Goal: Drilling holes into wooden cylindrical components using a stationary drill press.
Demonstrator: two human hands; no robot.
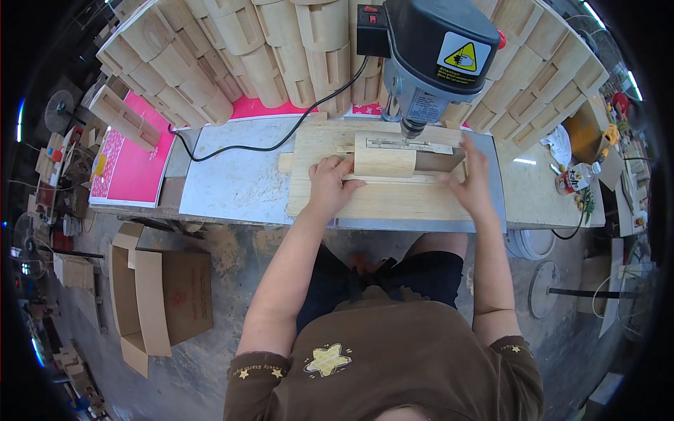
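Observation:
A pale wooden block with a rounded face lies crosswise on a flat wooden jig board, below the chuck of a bench drill press. A narrow slotted metal strip runs along its far side, and a grey-brown flat section shows at its right. My left hand has bent fingers against the block's left end, with the thumb along the near wooden rail. My right hand is at the right end, thumb and fingers spread apart around the corner, slightly blurred.
Stacked wooden pieces wall the back of the bench on both sides of the drill. A black cable crosses the bench at left beside a pink sheet. A bottle stands at right. An open cardboard box sits on the floor.

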